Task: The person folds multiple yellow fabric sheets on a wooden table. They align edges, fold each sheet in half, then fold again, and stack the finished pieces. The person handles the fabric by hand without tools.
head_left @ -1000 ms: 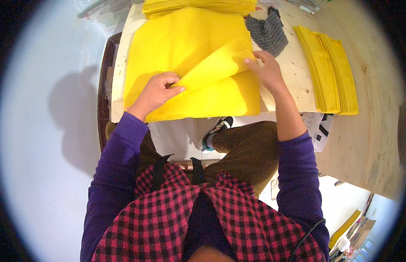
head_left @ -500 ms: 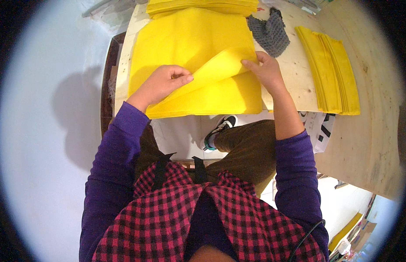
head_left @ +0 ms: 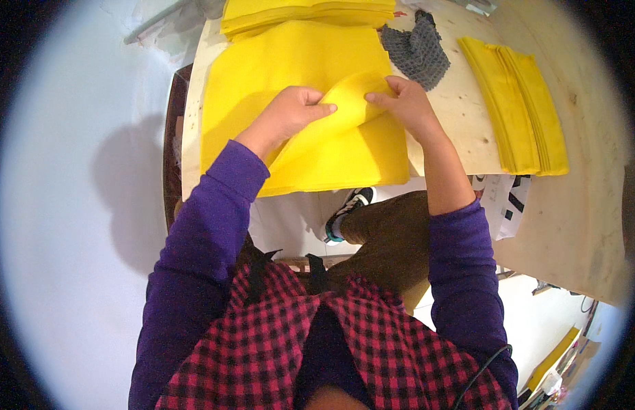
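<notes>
A large sheet of yellow fabric (head_left: pixel 263 75), felt-like, covers the near part of the wooden table, and its front edge reaches past the table's rim. Its near right part is lifted into a slanting fold between my two hands. My left hand (head_left: pixel 290 113) pinches the folded edge near the middle with thumb and fingers. My right hand (head_left: pixel 408 106) grips the lifted corner at the sheet's right side. Whether one layer or more lies beneath the fold, I cannot tell.
A folded yellow stack (head_left: pixel 307 15) lies beyond the sheet. Crumpled grey mesh cloth (head_left: pixel 419 55) sits to its right. More folded yellow fabric (head_left: pixel 519 106) rests on the right of the wooden table (head_left: pixel 468 130). A white printed bag (head_left: pixel 502 201) is below the table edge.
My left hand has slid right and slightly away along the folded edge, closer to my right hand. My right hand has shifted slightly left, still holding the corner.
</notes>
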`<state>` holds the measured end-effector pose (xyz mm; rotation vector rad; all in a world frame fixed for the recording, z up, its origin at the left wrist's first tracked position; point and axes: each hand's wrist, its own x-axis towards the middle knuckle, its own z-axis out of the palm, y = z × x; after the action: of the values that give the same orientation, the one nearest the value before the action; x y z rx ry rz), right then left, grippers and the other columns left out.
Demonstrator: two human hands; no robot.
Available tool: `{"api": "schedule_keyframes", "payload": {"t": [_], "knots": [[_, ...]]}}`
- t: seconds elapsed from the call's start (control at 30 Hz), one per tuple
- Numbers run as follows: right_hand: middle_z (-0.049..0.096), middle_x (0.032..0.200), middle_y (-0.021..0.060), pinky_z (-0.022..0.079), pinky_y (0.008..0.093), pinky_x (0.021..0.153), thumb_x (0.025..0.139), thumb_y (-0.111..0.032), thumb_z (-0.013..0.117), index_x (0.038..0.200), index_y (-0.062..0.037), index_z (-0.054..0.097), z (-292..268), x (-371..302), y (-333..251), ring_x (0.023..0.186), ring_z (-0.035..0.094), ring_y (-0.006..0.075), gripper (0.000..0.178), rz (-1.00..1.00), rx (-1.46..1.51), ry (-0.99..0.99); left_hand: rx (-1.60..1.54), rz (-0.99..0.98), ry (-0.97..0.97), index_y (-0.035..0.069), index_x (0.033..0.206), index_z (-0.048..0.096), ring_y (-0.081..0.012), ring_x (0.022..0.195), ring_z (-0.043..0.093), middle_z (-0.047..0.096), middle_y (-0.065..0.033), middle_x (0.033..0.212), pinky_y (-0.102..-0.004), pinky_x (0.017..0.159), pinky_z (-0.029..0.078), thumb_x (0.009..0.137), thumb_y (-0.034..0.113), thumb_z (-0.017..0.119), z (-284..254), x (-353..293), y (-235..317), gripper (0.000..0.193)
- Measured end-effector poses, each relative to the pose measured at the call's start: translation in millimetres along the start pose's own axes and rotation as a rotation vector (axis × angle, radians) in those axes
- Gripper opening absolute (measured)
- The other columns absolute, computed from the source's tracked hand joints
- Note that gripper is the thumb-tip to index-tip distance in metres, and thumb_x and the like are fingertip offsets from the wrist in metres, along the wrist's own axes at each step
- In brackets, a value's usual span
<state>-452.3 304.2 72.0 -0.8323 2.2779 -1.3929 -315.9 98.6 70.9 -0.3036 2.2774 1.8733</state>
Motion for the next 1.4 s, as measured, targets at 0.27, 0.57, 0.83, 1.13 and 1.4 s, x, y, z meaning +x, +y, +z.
{"api": "schedule_keyframes", "payload": {"t": [0.27, 0.57, 0.83, 1.13, 1.4], "knots": [[0.066, 0.104, 0.0061, 0.046, 0.0273, 0.085, 0.080, -0.013, 0.072, 0.111, -0.0007, 0.061, 8, -6, 9, 0.096, 0.060, 0.0118, 0.036, -0.067, 0.054, 0.153, -0.175, -0.112, 0.069, -0.002, 0.100, 0.067, -0.0101, 0.072, 0.063, 0.069, -0.0035, 0.087, -0.0236, 0.066, 0.050, 0.089, 0.017, 0.065, 6, -2, -5, 0.022], [0.065, 0.083, 0.0049, 0.049, 0.0278, 0.072, 0.073, -0.016, 0.078, 0.101, -0.0050, 0.066, 5, -4, 24, 0.077, 0.059, 0.0147, 0.032, -0.073, 0.126, 0.179, -0.297, -0.097, 0.081, -0.004, 0.097, 0.067, -0.0106, 0.069, 0.063, 0.069, -0.0057, 0.085, -0.0229, 0.063, 0.050, 0.088, 0.011, 0.065, 15, -2, -6, 0.018], [0.060, 0.086, -0.0007, 0.045, 0.0221, 0.073, 0.078, -0.010, 0.073, 0.107, -0.0018, 0.062, 4, -3, 25, 0.080, 0.055, 0.0087, 0.031, -0.045, 0.129, 0.115, -0.333, -0.076, 0.071, -0.004, 0.099, 0.066, -0.0109, 0.073, 0.064, 0.069, -0.0060, 0.089, -0.0227, 0.067, 0.051, 0.088, 0.012, 0.065, 18, -5, -4, 0.019], [0.064, 0.075, 0.0032, 0.047, 0.0265, 0.063, 0.073, -0.018, 0.078, 0.089, -0.0031, 0.065, 15, 2, 35, 0.068, 0.057, 0.0125, 0.025, -0.081, 0.182, 0.201, -0.321, -0.083, 0.111, -0.004, 0.099, 0.066, -0.0097, 0.072, 0.062, 0.068, -0.0046, 0.088, -0.0224, 0.068, 0.050, 0.090, 0.017, 0.064, 19, -3, -7, 0.023], [0.064, 0.074, 0.0024, 0.046, 0.0265, 0.061, 0.076, -0.016, 0.076, 0.085, -0.0015, 0.065, 12, -3, 29, 0.067, 0.055, 0.0108, 0.020, -0.044, 0.228, 0.162, -0.459, -0.098, 0.174, -0.005, 0.102, 0.064, -0.0117, 0.076, 0.063, 0.068, -0.0074, 0.092, -0.0229, 0.071, 0.051, 0.093, 0.024, 0.061, 18, -7, -5, 0.030]]}}
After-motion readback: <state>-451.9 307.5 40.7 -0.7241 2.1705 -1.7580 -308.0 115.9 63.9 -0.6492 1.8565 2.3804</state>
